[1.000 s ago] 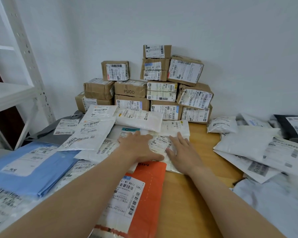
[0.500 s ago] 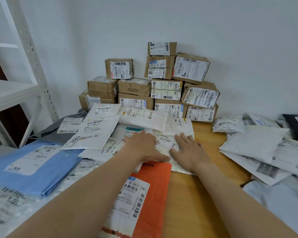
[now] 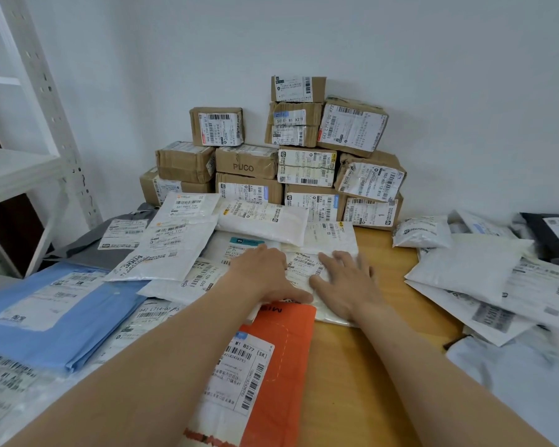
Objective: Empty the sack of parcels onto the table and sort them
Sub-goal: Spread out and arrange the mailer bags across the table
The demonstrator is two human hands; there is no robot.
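My left hand [image 3: 265,274] and my right hand [image 3: 346,282] lie flat, side by side, on a white labelled mailer [image 3: 304,266] in the middle of the wooden table [image 3: 352,366]. Fingers of both hands are straight and press on it. An orange mailer [image 3: 281,366] with a white label lies just in front, partly under my left forearm. Brown cardboard boxes [image 3: 271,162] are stacked against the back wall. More white mailers [image 3: 171,240] spread to the left. No sack is in view.
A blue mailer [image 3: 52,304] and a grey one [image 3: 88,250] lie at the left. White and black mailers [image 3: 484,272] pile up at the right. A white metal shelf [image 3: 23,162] stands at the far left. Bare wood shows in front of my right forearm.
Both hands stay flat on the same white mailer. The view has shifted slightly, so the boxes sit a bit further right in the frame.
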